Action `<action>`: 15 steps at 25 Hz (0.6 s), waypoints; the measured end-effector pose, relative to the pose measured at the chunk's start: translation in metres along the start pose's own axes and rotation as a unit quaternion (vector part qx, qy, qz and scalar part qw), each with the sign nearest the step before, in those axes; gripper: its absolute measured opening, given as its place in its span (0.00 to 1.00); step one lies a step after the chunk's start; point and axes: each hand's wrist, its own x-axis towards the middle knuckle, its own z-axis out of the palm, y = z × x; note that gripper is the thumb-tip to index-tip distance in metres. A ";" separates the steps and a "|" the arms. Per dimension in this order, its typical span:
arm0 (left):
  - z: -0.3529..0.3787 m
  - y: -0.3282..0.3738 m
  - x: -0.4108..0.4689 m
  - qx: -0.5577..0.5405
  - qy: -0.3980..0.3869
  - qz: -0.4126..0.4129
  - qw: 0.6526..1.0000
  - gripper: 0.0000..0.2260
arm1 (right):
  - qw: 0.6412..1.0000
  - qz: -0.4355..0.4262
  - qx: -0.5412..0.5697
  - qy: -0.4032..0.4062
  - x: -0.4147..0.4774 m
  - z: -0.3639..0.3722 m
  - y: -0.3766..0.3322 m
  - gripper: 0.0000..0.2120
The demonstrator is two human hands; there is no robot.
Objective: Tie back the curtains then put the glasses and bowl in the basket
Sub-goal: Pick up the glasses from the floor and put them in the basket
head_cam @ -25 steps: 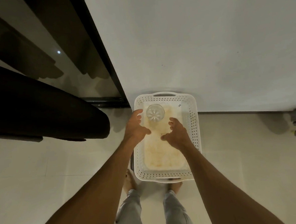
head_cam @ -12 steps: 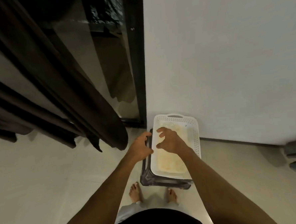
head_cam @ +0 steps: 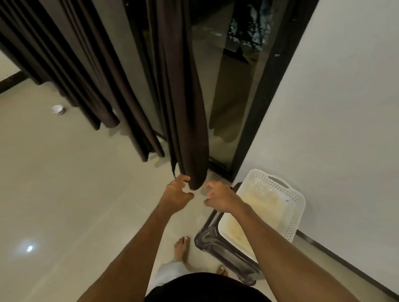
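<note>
Curtain tip [head_cam: 195, 182] hangs between left hand [head_cam: 175, 196] and right hand [head_cam: 220, 197] — both loosely spread, gripping nothing; white basket [head_cam: 297, 205] near right, pale floor [head_cam: 67, 182] around.

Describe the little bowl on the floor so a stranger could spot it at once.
Find the dark brown pleated curtains hanging at the left. On the pale glossy floor tiles just left of their hem sits a small round white bowl. It stands alone there, far from the white perforated plastic basket by the right wall.

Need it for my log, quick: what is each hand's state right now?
Left hand: open, fingers loosely curled, holding nothing.
Right hand: open, fingers loosely curled, holding nothing.
</note>
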 end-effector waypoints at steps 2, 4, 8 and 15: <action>-0.008 -0.020 -0.011 -0.023 0.027 -0.031 0.999 0.22 | 0.999 -0.019 -0.018 -0.022 0.004 0.016 -0.011 0.24; -0.019 -0.039 -0.021 -0.037 0.044 -0.053 0.997 0.22 | 0.998 -0.036 -0.034 -0.044 0.006 0.033 -0.027 0.23; -0.048 -0.074 -0.028 -0.066 0.073 -0.086 0.991 0.22 | 0.993 -0.055 -0.062 -0.081 0.016 0.061 -0.064 0.23; -0.136 -0.143 -0.022 -0.119 0.096 -0.109 0.982 0.21 | 0.991 -0.046 -0.091 -0.085 0.061 0.120 -0.161 0.22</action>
